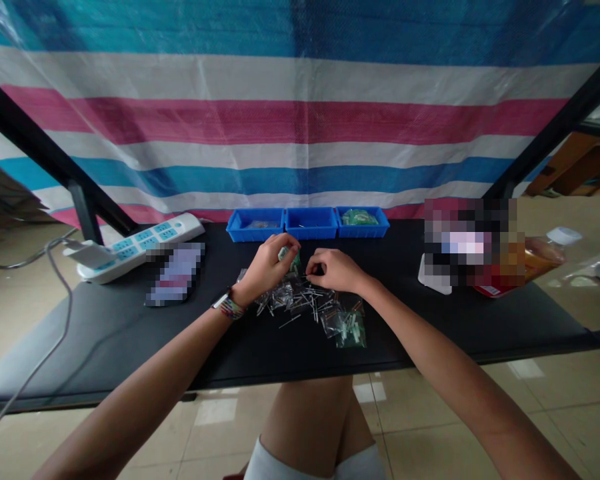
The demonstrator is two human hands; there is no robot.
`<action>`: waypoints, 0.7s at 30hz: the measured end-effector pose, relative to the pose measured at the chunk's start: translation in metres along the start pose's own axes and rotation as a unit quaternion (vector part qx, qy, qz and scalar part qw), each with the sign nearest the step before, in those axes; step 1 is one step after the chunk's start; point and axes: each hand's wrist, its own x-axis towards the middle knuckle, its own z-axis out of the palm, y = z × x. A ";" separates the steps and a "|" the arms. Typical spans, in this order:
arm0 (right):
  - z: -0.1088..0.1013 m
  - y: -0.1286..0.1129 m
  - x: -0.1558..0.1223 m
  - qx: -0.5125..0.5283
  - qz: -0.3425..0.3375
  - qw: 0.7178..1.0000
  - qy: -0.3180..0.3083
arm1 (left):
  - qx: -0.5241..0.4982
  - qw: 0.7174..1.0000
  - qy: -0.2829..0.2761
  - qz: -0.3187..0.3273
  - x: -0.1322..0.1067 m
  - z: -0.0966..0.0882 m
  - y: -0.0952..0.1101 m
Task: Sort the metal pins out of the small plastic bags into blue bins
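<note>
My left hand (pixel 273 263), with a bracelet at the wrist, is curled closed round a small green plastic bag (pixel 295 262) that is partly hidden by the fingers. Just to its right, my right hand (pixel 334 271) is closed in a pinch; whatever thin, small thing is at its fingertips is too small to name. Beneath both hands lies a loose pile of thin metal screws (pixel 314 301), mixed with small clear plastic bags (pixel 283 294). Nearer me are another clear bag (pixel 333 323) and a green bag with pale plugs (pixel 351 331). One screw (pixel 290 321) lies apart.
Three blue bins (pixel 310 232) line the back of the black table (pixel 145 347); the right one holds a green bag (pixel 359 217). At left are a power strip (pixel 145 245) and a blurred phone-like object (pixel 176 275). A capped bottle (pixel 543 257) stands right. Striped sheeting (pixel 300 120) hangs behind.
</note>
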 end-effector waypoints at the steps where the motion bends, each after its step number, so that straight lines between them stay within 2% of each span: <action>1: 0.001 0.000 0.000 -0.007 0.003 1.000 -0.004 | 0.001 1.000 -0.001 0.000 0.000 0.000 0.000; 11: -0.009 0.001 0.000 0.001 0.004 0.999 -0.035 | 0.003 1.000 -0.010 -0.013 0.001 -0.001 0.004; 21: -0.007 0.003 0.000 0.008 0.007 1.000 -0.029 | 0.006 1.000 -0.019 -0.007 0.001 -0.002 0.003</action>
